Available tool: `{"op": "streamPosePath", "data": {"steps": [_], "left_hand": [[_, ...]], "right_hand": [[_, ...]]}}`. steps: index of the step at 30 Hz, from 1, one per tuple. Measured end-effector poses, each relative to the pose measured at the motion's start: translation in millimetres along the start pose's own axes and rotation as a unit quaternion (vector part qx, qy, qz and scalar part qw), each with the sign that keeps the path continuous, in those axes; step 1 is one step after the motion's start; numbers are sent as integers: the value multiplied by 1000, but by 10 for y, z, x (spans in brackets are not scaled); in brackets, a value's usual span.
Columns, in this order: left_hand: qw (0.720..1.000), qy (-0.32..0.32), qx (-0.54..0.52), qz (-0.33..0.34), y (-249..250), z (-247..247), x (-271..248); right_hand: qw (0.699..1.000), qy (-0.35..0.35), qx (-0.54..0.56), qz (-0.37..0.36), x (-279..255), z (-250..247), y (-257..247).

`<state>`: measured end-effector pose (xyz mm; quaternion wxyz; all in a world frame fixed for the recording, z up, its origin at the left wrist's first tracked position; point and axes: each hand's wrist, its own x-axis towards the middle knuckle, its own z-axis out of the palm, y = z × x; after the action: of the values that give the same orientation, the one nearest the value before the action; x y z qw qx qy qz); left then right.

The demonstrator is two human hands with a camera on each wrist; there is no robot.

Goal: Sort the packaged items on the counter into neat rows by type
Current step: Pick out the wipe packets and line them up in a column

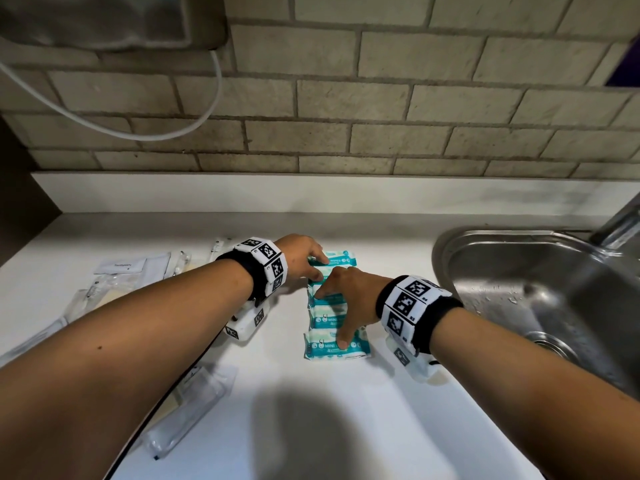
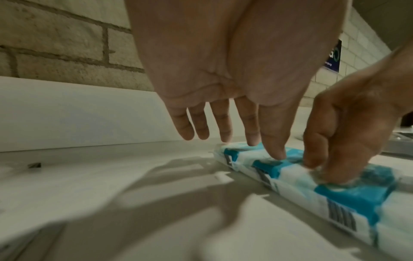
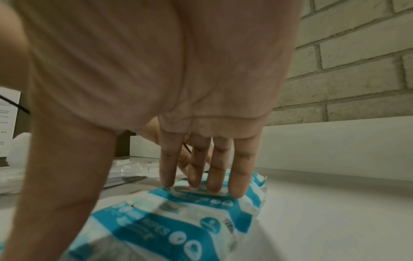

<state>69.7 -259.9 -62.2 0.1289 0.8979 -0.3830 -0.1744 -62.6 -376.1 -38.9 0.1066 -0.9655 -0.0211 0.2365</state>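
Note:
Several teal-and-white wipes packs (image 1: 336,344) lie in one line running away from me on the white counter (image 1: 311,427). My left hand (image 1: 308,261) hovers at the far end of the line, its straight fingers (image 2: 273,146) touching the farthest packs (image 2: 245,153). My right hand (image 1: 341,299) spreads flat over the middle packs. Its fingertips (image 3: 212,183) press on a pack (image 3: 178,220), and its thumb reaches back to the nearest pack. Neither hand curls round anything.
Clear plastic sachets (image 1: 114,289) and a flat white packet (image 1: 119,266) lie scattered at the left; more clear sachets (image 1: 187,407) lie under my left forearm. A steel sink (image 1: 540,299) with its tap sits at the right. A brick wall (image 1: 346,116) backs the counter.

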Motion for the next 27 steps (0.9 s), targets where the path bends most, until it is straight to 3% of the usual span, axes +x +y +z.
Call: {"op": "streamPosePath", "data": {"steps": [6,11,15,27], "left_hand": [[994,76,-57,54,-53,-111,-141],[990,-19,62,129,90,2,-353],[983,-76,87,139,127,174,-386],[981,-111,97,127,113,219,-361]], "right_hand": [[996,79,37,-38,-120,-18,60],[996,47,46,-53,-174,98,-89],[996,27,64,-59,-213,190,-134],[997,24,55,-47,-264,215,-91]]}}
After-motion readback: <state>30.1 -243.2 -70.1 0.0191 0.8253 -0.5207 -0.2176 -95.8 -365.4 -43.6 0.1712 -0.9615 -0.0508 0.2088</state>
